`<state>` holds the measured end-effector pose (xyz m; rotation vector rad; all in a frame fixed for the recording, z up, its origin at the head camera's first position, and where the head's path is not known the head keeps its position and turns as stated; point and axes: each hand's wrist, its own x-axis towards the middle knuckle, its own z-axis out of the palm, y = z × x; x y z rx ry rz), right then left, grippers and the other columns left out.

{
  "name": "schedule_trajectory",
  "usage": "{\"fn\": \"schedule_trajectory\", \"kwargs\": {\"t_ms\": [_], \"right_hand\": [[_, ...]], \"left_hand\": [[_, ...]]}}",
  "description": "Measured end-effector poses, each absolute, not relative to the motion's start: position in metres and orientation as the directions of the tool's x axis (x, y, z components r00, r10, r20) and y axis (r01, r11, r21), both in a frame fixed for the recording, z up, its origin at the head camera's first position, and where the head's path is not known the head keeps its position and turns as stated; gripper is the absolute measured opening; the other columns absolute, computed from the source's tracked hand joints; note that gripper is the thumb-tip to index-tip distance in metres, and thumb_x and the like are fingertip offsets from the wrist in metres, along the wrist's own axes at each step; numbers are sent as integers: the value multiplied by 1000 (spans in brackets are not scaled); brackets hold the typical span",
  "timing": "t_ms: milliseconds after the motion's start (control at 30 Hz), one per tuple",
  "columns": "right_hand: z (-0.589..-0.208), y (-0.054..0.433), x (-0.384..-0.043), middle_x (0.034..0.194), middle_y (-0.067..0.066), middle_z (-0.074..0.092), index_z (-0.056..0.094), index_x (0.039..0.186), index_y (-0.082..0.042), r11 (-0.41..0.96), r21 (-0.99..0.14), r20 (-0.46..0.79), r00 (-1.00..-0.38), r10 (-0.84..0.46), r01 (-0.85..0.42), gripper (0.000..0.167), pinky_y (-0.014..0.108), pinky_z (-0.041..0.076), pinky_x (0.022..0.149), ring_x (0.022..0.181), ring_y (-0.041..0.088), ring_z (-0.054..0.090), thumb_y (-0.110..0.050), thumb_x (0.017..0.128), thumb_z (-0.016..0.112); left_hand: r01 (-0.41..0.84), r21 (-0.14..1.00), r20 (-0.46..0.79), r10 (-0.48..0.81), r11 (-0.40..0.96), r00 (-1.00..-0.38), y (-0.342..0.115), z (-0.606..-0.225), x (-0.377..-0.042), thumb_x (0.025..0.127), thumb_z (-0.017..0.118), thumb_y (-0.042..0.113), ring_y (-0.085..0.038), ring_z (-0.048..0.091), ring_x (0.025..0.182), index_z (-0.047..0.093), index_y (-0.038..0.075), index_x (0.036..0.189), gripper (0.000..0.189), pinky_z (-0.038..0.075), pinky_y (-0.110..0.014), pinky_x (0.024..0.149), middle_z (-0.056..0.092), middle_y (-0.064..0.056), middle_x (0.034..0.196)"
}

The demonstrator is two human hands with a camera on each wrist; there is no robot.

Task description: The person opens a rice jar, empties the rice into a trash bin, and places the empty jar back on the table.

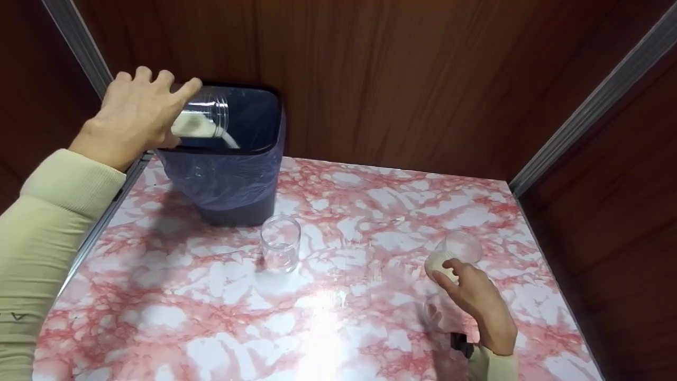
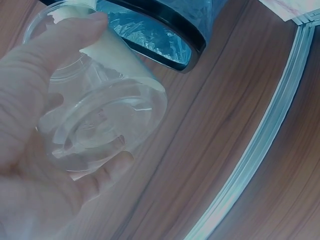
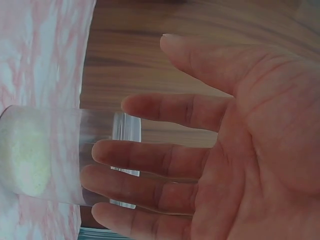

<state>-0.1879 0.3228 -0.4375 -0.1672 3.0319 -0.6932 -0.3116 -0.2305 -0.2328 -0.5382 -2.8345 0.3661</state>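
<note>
Up at the bin, my left hand (image 1: 135,114) grips a clear jar (image 1: 211,111) lying nearly on its side, mouth to the right. Whitish, powdery-looking contents (image 1: 193,126) run out of the mouth into the lined bin (image 1: 238,203). In the left wrist view, the thumb and fingers wrap the jar's wall (image 2: 112,112) near its base. My right hand (image 1: 476,293) is beside a second clear jar (image 1: 464,246), upright with pale contents at the bottom. The right wrist view shows straight, spread fingers (image 3: 155,157) in front of this jar (image 3: 65,145); whether they touch it I cannot tell.
A third clear jar (image 1: 280,243), seemingly without contents, stands on the red-and-white marbled table (image 1: 211,317) in front of the bin. Brown wood-grain panels (image 1: 381,79) with metal corner strips (image 1: 592,100) enclose the back and sides. A faint clear round shape (image 1: 432,312) shows near my right wrist.
</note>
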Motion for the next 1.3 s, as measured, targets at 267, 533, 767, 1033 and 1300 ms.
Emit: {"fn": "schedule_trajectory", "kwargs": {"t_ms": [267,533,767,1033,1300], "right_hand": [[-432,325,-191,112,26,67,62,117,2,903,-417,14,-994,-108,-104,40,56,51,83,101,44,64,-33,98,58],[-430,328,-193,111,26,68,63,115,2,907,-406,36,-994,-106,-112,40,56,52,83,100,45,64,-33,98,58],[-429,328,-192,114,26,67,62,117,2,905,-411,43,-994,-101,-110,41,57,52,84,103,45,64,-34,98,58],[-429,327,-191,114,25,67,63,115,1,911,-401,55,-995,-83,-98,40,57,52,84,103,44,64,-34,97,58],[-427,324,-192,111,26,68,64,114,2,914,-390,75,-994,-85,-108,39,57,52,82,100,45,65,-32,97,59]], "left_hand": [[322,-324,165,389,889,-906,-228,-233,-310,70,84,22,-58,45,102,30,9,142,91,43,-66,76,46,-36,122],[312,-361,154,386,879,-910,-226,-233,-311,72,83,23,-58,45,104,29,9,145,91,43,-66,77,45,-35,125],[305,-385,155,386,871,-909,-222,-233,-311,74,79,18,-57,45,104,30,10,145,87,43,-64,77,46,-34,125],[310,-424,172,412,851,-895,-218,-236,-308,74,78,13,-55,48,102,34,11,141,80,44,-63,76,49,-33,121],[300,-498,152,423,813,-893,-210,-232,-308,80,69,4,-56,44,113,36,12,141,70,43,-64,85,47,-33,127]]}}
